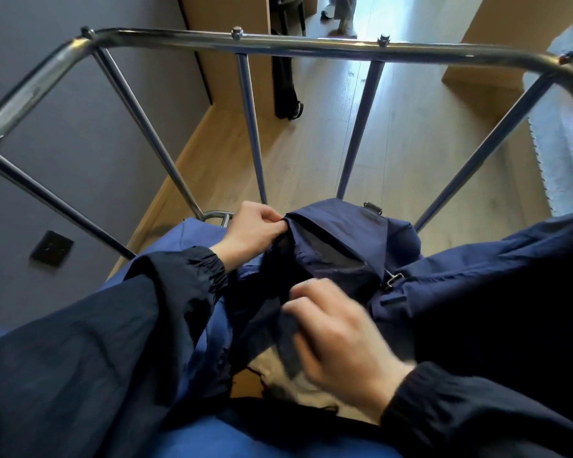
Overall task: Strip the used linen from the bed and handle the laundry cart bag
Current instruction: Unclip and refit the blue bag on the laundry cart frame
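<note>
The step in hand looks like the bag part of the job. The navy bag (pixel 338 239) lies slack in the lower middle of the frame, inside the chrome cart frame (pixel 311 44), and is not hung from the top rail. The left hand (pixel 255 226), at the centre of the frame, pinches the bag's upper hem between thumb and curled fingers. The right hand (pixel 338 342), lower right and blurred, has its fingers curled round a dark strip of the same fabric. A metal clip (pixel 394 280) shows on the bag just right of the hands.

The next move, as I judge it, calls for finding the hem's corners and lifting them toward the rail, or else drawing the bag out between the uprights. Room is tight. Slanting bars close in at the left and top of the frame, the wall (pixel 80 110) fills the left, and the bed (pixel 563 143) sits at the right edge. Bare floor (pixel 311 143) lies beyond the bars.
</note>
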